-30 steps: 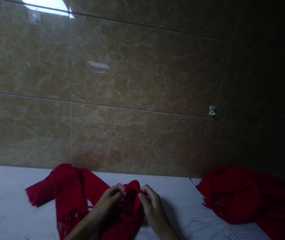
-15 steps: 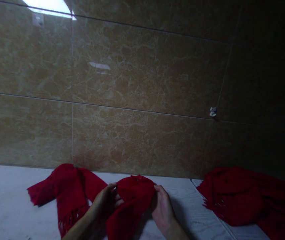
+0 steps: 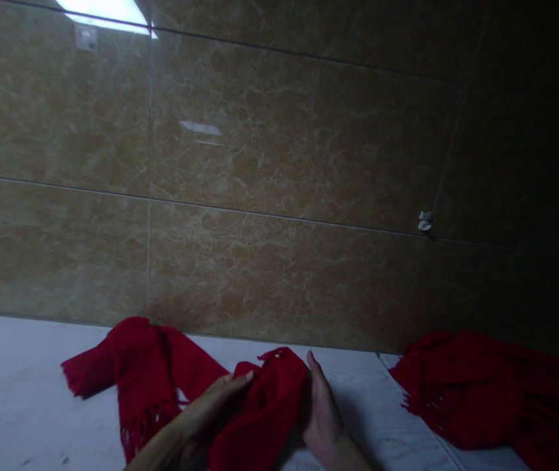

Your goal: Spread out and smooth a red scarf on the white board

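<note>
A red fringed scarf (image 3: 264,412) is bunched between my two hands at the bottom middle. My left hand (image 3: 210,409) is closed on its left side, thumb pressed over the fabric and fingers hidden. Against its right side lies my right hand (image 3: 324,412), cupping the cloth with the thumb raised off it and the other fingers out of sight behind the fabric. More red scarf cloth (image 3: 136,373) with a fringed end lies to the left, one strip running to my left hand; whether it is the same piece I cannot tell.
Another heap of red fringed cloth (image 3: 475,389) lies at the right, across a seam in the white surface (image 3: 19,392). Behind the surface rises a brown marbled tile wall (image 3: 269,261). A small white fitting (image 3: 425,221) is on the wall.
My left thumb has moved inward over the scarf, folding its left edge. My right thumb has lifted from the cloth and points up. The view has shifted slightly.
</note>
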{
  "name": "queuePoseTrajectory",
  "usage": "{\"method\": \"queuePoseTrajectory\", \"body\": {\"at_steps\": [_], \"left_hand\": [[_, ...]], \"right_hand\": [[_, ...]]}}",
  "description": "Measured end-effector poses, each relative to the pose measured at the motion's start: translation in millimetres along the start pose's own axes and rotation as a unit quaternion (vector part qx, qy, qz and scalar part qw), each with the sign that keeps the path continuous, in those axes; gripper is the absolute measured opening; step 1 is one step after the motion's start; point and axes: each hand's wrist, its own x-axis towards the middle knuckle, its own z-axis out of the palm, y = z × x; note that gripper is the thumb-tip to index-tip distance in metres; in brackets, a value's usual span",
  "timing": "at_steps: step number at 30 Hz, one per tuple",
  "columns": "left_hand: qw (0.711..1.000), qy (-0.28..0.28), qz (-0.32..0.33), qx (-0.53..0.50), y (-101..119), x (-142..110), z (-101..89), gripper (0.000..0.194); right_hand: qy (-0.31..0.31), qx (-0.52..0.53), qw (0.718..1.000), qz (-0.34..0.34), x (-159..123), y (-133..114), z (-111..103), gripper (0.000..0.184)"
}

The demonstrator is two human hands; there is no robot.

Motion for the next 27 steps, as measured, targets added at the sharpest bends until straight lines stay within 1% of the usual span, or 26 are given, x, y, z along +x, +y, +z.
{"method": "queuePoseTrajectory", "body": {"at_steps": [1, 3, 5, 6, 7, 9, 10, 11, 12, 13, 15, 18, 20, 22, 24, 26, 27], "left_hand": [[1.000, 0.003, 0.023, 0.014, 1, -3, 2.0, 0.034], [0.998, -0.010, 0.055, 0.034, 2, -7, 5.3, 0.035], [0.997, -0.031, 0.066, 0.033, 1, -6, 5.9, 0.037], [0.997, -0.028, 0.070, 0.025, 0, -3, 4.5, 0.034], [0.997, -0.010, 0.074, 0.012, -2, 3, 1.8, 0.030], [0.995, 0.062, 0.079, -0.016, -7, 16, -7.0, 0.020], [0.992, 0.100, 0.074, -0.033, -10, 23, -12.0, 0.019], [0.989, 0.127, 0.065, -0.050, -12, 29, -16.5, 0.018], [0.986, 0.143, 0.056, -0.065, -14, 33, -19.8, 0.017], [0.985, 0.147, 0.048, -0.078, -14, 35, -21.5, 0.015], [0.986, 0.127, 0.046, -0.094, -13, 33, -19.9, 0.013], [0.989, 0.095, 0.075, -0.087, -6, 24, -12.9, 0.021], [0.989, 0.094, 0.090, -0.067, -3, 21, -11.9, 0.025], [0.990, 0.094, 0.093, -0.045, -3, 22, -15.4, 0.027], [0.990, 0.097, 0.095, -0.026, -4, 24, -21.2, 0.028], [0.991, 0.102, 0.084, -0.010, -6, 27, -26.6, 0.030], [0.992, 0.106, 0.074, -0.006, -6, 28, -28.4, 0.031]], "right_hand": [[-0.010, -0.010, 1.000, -0.007, -1, -1, 0, 0.051], [-0.062, -0.039, 0.997, -0.022, -4, -3, 0, 0.050], [-0.121, -0.078, 0.988, -0.053, -5, -3, 0, 0.049], [-0.127, -0.087, 0.987, -0.055, -5, -1, -1, 0.047], [-0.102, -0.083, 0.990, -0.043, -3, 2, -2, 0.045], [0.005, -0.042, 0.999, 0.018, 2, 11, -5, 0.043], [0.055, -0.019, 0.997, 0.054, 5, 15, -8, 0.043], [0.089, -0.002, 0.993, 0.078, 8, 19, -11, 0.044], [0.107, 0.005, 0.991, 0.086, 11, 22, -15, 0.044], [0.114, 0.001, 0.991, 0.076, 13, 24, -18, 0.044], [0.125, -0.029, 0.991, 0.025, 17, 23, -24, 0.044], [0.123, -0.086, 0.987, -0.055, 22, 16, -30, 0.040], [0.112, -0.105, 0.985, -0.082, 25, 12, -33, 0.037], [0.131, -0.085, 0.984, -0.085, 25, 9, -34, 0.037], [0.148, -0.037, 0.986, -0.069, 23, 8, -34, 0.042], [0.144, 0.002, 0.988, -0.053, 21, 8, -31, 0.049], [0.132, 0.009, 0.990, -0.049, 19, 8, -29, 0.051]]}}
